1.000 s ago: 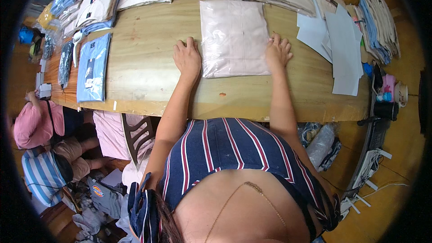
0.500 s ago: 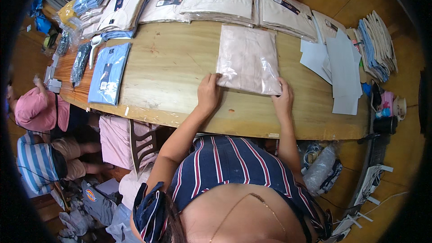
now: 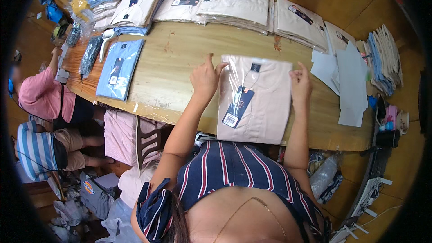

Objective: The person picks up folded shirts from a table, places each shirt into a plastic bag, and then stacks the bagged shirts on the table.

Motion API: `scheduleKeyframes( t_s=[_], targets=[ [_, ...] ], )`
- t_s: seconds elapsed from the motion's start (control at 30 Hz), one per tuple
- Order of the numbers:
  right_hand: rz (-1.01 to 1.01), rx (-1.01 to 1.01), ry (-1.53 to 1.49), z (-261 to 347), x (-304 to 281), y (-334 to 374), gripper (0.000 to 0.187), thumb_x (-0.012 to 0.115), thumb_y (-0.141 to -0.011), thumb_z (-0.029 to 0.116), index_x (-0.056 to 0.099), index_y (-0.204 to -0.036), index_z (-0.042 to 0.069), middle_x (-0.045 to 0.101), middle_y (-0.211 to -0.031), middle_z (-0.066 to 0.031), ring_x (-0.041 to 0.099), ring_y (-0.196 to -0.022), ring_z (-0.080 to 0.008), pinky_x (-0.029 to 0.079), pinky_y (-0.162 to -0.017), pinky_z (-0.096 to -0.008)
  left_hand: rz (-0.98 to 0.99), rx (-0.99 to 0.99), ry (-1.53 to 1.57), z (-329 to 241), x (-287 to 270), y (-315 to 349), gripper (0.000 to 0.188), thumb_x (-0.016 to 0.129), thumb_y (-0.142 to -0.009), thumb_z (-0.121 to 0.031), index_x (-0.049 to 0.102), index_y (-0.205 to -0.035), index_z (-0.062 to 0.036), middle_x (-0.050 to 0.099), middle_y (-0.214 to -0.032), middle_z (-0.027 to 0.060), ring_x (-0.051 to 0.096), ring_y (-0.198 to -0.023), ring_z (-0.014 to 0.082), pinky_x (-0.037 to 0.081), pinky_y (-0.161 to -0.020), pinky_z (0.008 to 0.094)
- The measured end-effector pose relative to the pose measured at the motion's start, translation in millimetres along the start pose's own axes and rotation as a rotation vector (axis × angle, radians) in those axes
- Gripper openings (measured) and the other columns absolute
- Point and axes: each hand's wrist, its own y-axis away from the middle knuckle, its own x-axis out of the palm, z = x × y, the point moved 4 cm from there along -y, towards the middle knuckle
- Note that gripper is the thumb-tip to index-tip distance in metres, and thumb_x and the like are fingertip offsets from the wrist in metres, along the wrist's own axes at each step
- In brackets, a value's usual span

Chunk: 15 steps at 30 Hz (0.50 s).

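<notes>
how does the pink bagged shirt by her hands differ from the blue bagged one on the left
The pink bagged shirt lies between the left hand and right hand, overhanging the table's near edge. The blue bagged shirt lies untouched, fully on the table. Both are folded, clear-bagged, with dark tags.

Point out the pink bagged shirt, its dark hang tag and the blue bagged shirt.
Pink shirt (image 3: 270,103): head view, bare middle of the pack.
Hang tag (image 3: 240,105): head view, tag's centre.
Blue shirt (image 3: 119,67): head view, middle of the pack.
</notes>
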Motion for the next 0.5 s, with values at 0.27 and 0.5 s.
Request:
scheduleKeyframes(
  t_s=[0.27,0.5],
  targets=[
    [0.052,-0.204,0.611,14.1,73.9,38.9,0.045,0.041,-0.082,0.036,0.036,-0.124,0.02,0.022,-0.134,-0.006,0.018,-0.124,-0.0278,0.015,-0.093,-0.0556,0.261,0.11,0.006,-67.5,56.3,57.9,0.05,0.041,-0.081,-0.036,0.034,-0.126,-0.0132,0.02,-0.134,0.0143,0.011,-0.124,0.037,0.009,-0.091,0.0609],
    [0.223,-0.104,0.718,-6.3,85.1,44.1,0.044,0.035,-0.083,0.04,0.033,-0.125,0.028,0.02,-0.136,-0.0037,0.012,-0.125,-0.0285,0.007,-0.095,-0.0561,0.45,0.099,-0.034,-73.4,72.6,64.3,0.048,0.038,-0.081,-0.032,0.034,-0.126,-0.0149,0.014,-0.136,0.0143,0.004,-0.125,0.0397,0.002,-0.092,0.0607]
  ],
)
